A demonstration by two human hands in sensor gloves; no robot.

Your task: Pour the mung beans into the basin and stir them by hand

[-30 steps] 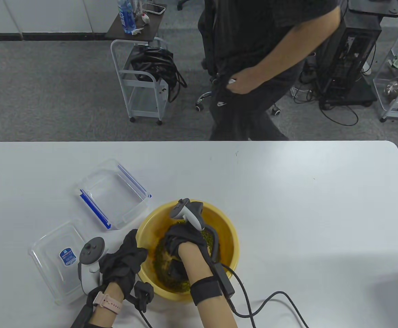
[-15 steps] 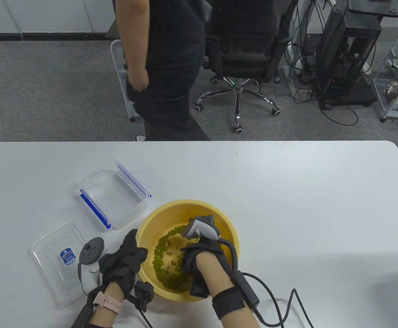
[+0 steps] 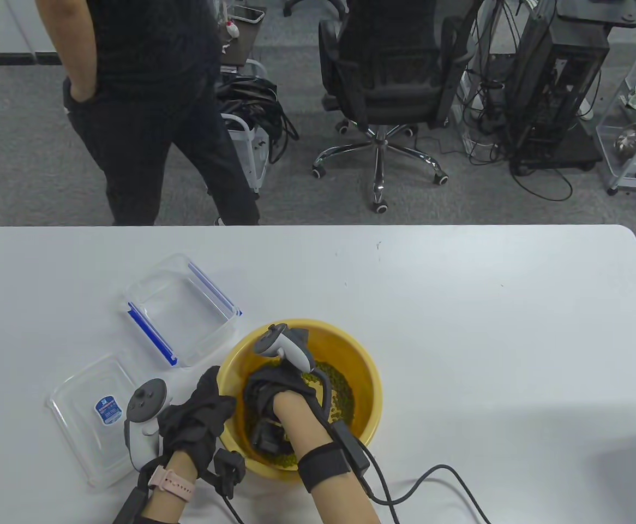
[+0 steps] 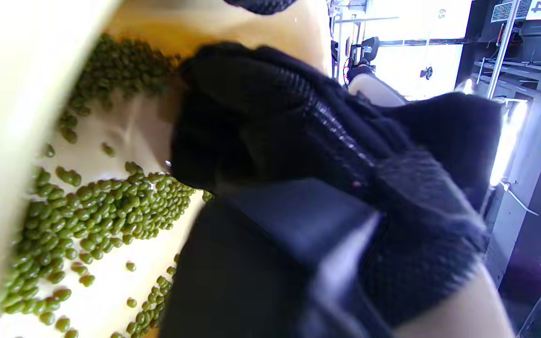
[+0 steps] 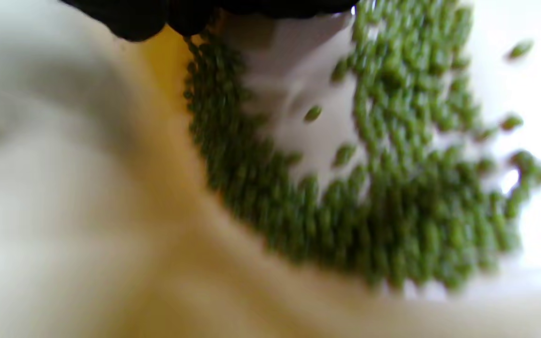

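Table view: lid (image 3: 97, 412) bears a blue label (image 3: 108, 409), writing unreadable.

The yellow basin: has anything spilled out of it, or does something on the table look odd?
Nothing stands out. The mung beans all lie inside the yellow basin, none on the white table. The right hand is down among them, the left hand grips the rim, and the empty clear container sits upright beside its lid.
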